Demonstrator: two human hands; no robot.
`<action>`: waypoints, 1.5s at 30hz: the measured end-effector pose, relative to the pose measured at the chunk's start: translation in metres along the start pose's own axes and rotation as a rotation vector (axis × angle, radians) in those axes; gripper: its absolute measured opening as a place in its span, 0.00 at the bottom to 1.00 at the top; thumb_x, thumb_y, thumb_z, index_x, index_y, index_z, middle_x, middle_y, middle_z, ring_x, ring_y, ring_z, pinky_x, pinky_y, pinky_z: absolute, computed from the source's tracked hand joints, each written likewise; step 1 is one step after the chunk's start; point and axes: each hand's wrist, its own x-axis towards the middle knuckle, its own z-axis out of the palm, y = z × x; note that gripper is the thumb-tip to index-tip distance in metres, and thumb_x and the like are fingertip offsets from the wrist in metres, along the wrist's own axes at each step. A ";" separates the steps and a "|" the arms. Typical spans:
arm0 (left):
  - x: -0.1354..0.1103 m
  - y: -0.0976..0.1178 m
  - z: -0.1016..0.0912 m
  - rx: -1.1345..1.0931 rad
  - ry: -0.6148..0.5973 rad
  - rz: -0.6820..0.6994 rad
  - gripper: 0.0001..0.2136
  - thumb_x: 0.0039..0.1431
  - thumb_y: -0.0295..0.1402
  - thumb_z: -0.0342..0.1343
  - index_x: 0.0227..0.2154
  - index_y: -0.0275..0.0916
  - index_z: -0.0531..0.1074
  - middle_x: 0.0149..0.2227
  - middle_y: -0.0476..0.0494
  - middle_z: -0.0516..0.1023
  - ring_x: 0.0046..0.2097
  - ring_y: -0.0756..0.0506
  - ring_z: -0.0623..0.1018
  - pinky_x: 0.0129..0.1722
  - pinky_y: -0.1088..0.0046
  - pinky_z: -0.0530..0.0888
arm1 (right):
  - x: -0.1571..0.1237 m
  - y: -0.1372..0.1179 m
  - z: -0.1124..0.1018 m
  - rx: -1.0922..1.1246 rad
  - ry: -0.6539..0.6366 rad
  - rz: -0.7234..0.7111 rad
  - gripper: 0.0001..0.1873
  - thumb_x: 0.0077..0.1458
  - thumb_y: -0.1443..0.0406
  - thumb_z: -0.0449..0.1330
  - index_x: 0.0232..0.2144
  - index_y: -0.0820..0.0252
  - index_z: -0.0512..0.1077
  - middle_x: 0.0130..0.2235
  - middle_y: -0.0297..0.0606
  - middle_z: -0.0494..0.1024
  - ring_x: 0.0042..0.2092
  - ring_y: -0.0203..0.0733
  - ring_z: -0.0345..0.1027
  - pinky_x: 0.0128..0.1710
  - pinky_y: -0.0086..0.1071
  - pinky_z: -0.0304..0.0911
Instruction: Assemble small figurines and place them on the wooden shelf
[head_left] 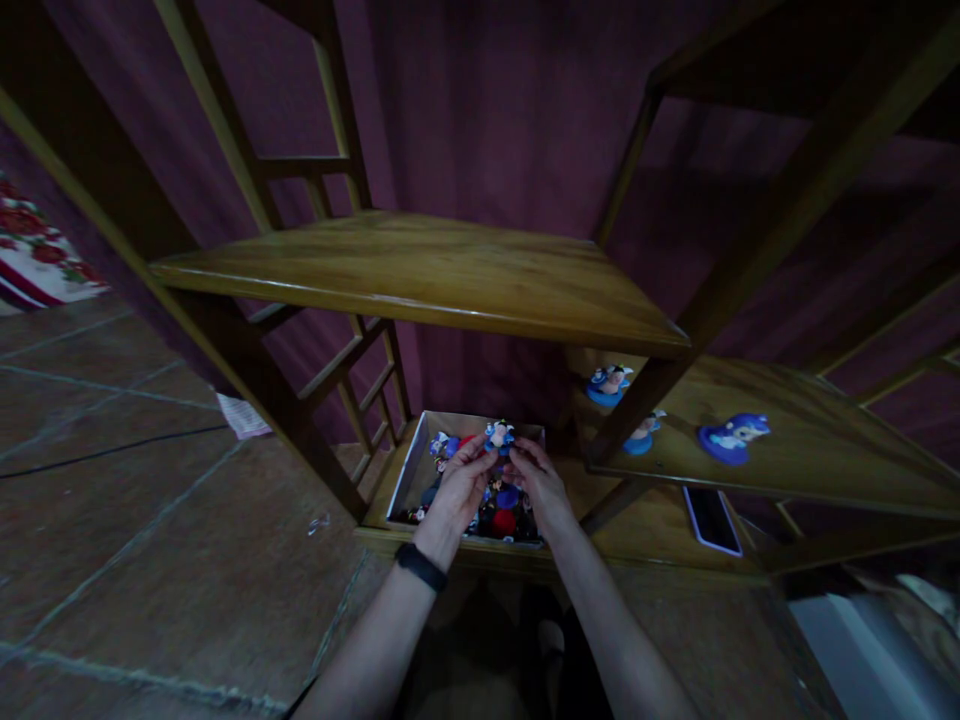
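Note:
Between my two hands is a small figurine (499, 436) in blue and white, held above an open cardboard box (409, 470). My left hand (463, 488), with a dark band at its wrist, grips the figurine from the left. On the other side, the fingers of my right hand (541, 485) are closed at its right edge. Several more figurines, in red, blue and black, lie jumbled in the box below, partly covered by my hands.
A wooden shelf board (420, 275) spans above the box. On the shelf to the right stand a purple-blue figurine (733, 438) and two blue-based figurines, one (607, 384) behind a post (637, 405). A phone (712, 520) lies lower right. A cable (112, 455) crosses the floor.

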 end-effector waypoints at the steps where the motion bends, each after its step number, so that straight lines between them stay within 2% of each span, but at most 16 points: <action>1: 0.000 -0.001 0.001 0.025 0.016 0.014 0.19 0.41 0.20 0.62 0.40 0.35 0.71 0.38 0.43 0.77 0.38 0.50 0.75 0.43 0.75 0.68 | 0.000 0.000 0.001 0.018 -0.011 0.003 0.19 0.40 0.56 0.62 0.37 0.53 0.70 0.35 0.33 0.73 0.32 0.35 0.67 0.33 0.32 0.65; 5: -0.002 -0.005 0.005 0.108 0.052 0.058 0.20 0.39 0.22 0.63 0.39 0.36 0.72 0.36 0.44 0.78 0.37 0.50 0.75 0.41 0.75 0.68 | 0.000 0.002 0.005 0.101 -0.055 -0.008 0.16 0.39 0.57 0.63 0.34 0.53 0.71 0.38 0.33 0.75 0.38 0.40 0.68 0.36 0.33 0.65; 10: -0.006 -0.001 0.008 0.181 -0.001 0.073 0.19 0.40 0.23 0.63 0.39 0.35 0.73 0.38 0.42 0.77 0.39 0.48 0.75 0.40 0.75 0.68 | 0.003 0.003 0.004 0.168 -0.048 -0.010 0.17 0.37 0.60 0.64 0.34 0.55 0.71 0.39 0.35 0.75 0.39 0.41 0.69 0.38 0.35 0.65; 19: -0.005 0.001 0.001 0.228 0.005 0.046 0.16 0.41 0.26 0.62 0.37 0.34 0.75 0.36 0.41 0.78 0.39 0.47 0.75 0.41 0.74 0.68 | 0.004 0.001 -0.001 0.140 -0.013 0.006 0.17 0.36 0.61 0.64 0.34 0.56 0.71 0.37 0.34 0.75 0.33 0.36 0.67 0.34 0.31 0.64; 29: -0.003 0.007 0.001 0.182 0.075 0.015 0.13 0.38 0.24 0.64 0.32 0.34 0.76 0.31 0.44 0.79 0.35 0.49 0.76 0.39 0.75 0.69 | 0.002 0.001 0.001 0.098 -0.141 0.004 0.21 0.36 0.62 0.65 0.38 0.53 0.71 0.41 0.34 0.74 0.39 0.39 0.67 0.39 0.34 0.65; 39: -0.001 0.009 -0.003 0.097 0.098 -0.056 0.12 0.41 0.20 0.61 0.33 0.31 0.75 0.33 0.41 0.78 0.34 0.49 0.77 0.40 0.74 0.71 | 0.001 0.001 0.003 0.067 -0.058 0.013 0.21 0.35 0.60 0.65 0.37 0.54 0.71 0.37 0.33 0.74 0.35 0.37 0.67 0.37 0.34 0.66; 45: -0.002 0.010 -0.002 0.122 0.032 -0.073 0.13 0.42 0.22 0.62 0.35 0.32 0.74 0.36 0.40 0.78 0.37 0.47 0.76 0.40 0.73 0.71 | 0.003 0.006 0.000 0.015 -0.026 0.070 0.22 0.37 0.58 0.65 0.38 0.54 0.70 0.35 0.32 0.74 0.32 0.35 0.68 0.35 0.33 0.65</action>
